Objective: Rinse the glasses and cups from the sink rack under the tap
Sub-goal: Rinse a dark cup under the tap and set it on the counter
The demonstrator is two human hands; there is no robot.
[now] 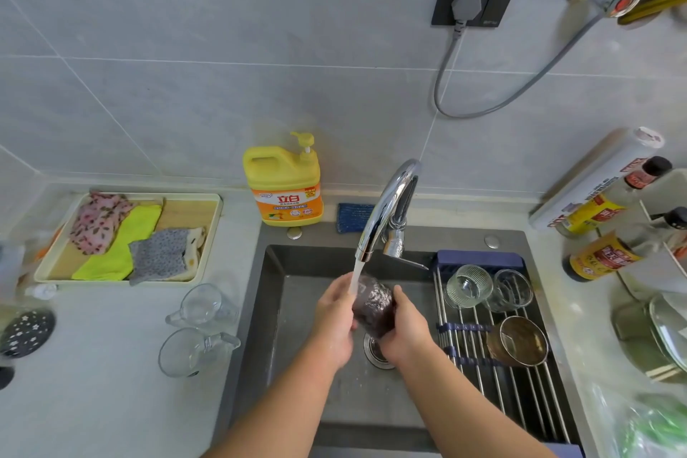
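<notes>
A dark purple-tinted glass [373, 309] is under the running chrome tap [386, 208], over the sink [275, 309]. My left hand [334, 320] grips its left side and my right hand [405, 331] grips its right side and base. Water streams onto the glass's upper end. On the sink rack [494, 383] to the right lie a ribbed clear glass [469, 286], a plain clear glass [511, 290] and an amber glass [518, 341]. Two clear handled cups [202, 307] [195, 351] stand on the counter left of the sink.
A yellow dish-soap bottle [284, 186] and a blue sponge [353, 217] sit behind the sink. A tray of cloths [126, 238] lies at the left. Sauce bottles [602, 253], a foil roll and a pot lid [669, 331] crowd the right counter.
</notes>
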